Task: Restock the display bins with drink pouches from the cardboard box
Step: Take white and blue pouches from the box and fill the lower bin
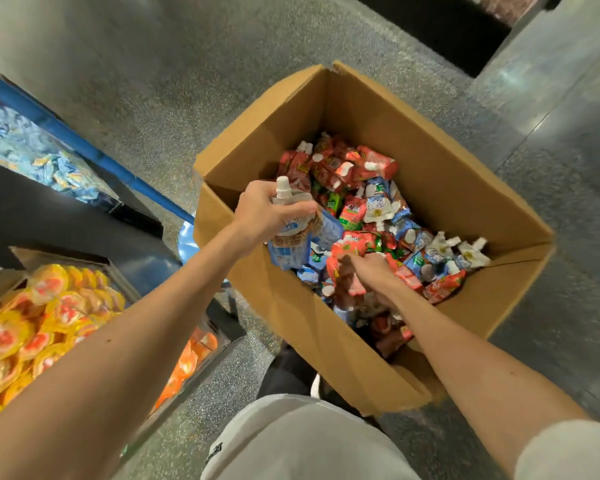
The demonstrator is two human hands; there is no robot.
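Note:
An open cardboard box (440,188) stands on the floor, filled with several red, blue and white drink pouches (357,174). My left hand (267,213) is over the box's near-left corner and grips a bunch of blue-and-white spouted pouches (291,244), with one white cap sticking up. My right hand (368,275) is down in the pile, its fingers curled around red pouches (352,245). Part of that hand is buried among the pouches.
Display bins line the left: one with blue packets (32,150) behind a blue rail (94,150), one with yellow-and-orange round packs (42,323), one with orange packs (187,368). A blue stool (187,240) stands beside the box. Grey speckled floor (174,84) surrounds everything.

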